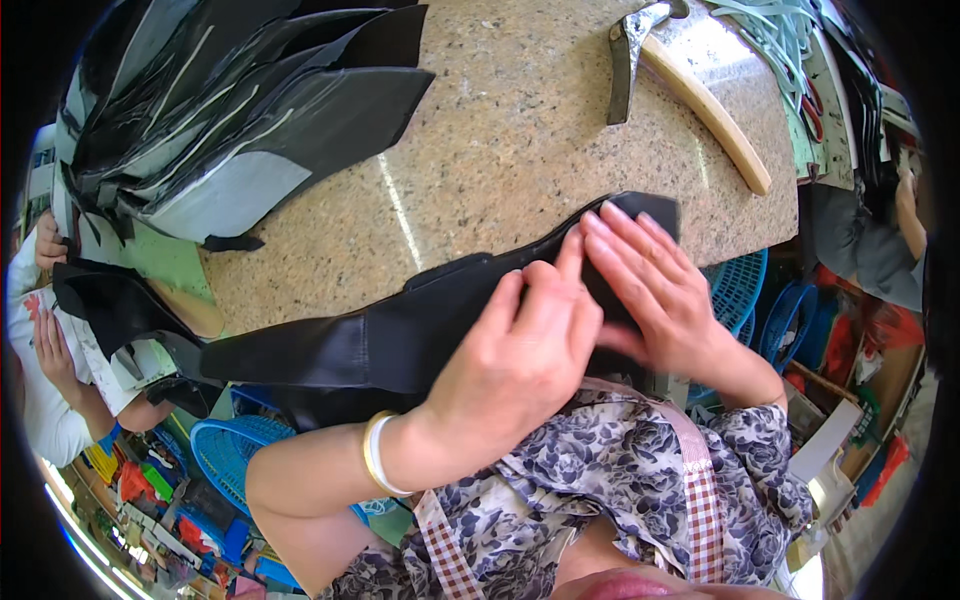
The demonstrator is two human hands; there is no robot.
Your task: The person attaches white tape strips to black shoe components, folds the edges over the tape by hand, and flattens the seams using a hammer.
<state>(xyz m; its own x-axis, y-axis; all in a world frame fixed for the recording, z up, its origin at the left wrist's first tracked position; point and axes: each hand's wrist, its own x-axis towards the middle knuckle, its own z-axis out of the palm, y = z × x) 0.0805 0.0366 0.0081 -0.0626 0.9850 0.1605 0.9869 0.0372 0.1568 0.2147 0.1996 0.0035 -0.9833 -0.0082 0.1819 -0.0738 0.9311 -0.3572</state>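
Note:
A long black leather piece (420, 340) lies along the near edge of the speckled stone slab (500, 130), its left end reaching past the slab's corner. My left hand (540, 335), with a bangle at the wrist, is closed at the leather's upper edge. Its index finger points up beside my right fingertips, while its other fingers curl in; the thumb's grip is hidden. My right hand (645, 275) lies flat on the leather's right end, fingers stretched out side by side and its thumb blurred.
A hammer (690, 105) with a wooden handle lies at the far right. Several black and grey leather pieces (270, 130) are piled far left. Blue baskets (235, 450) stand below the slab. Another person's hand (55, 350) shows at left; light-blue strips (770, 35) hang far right.

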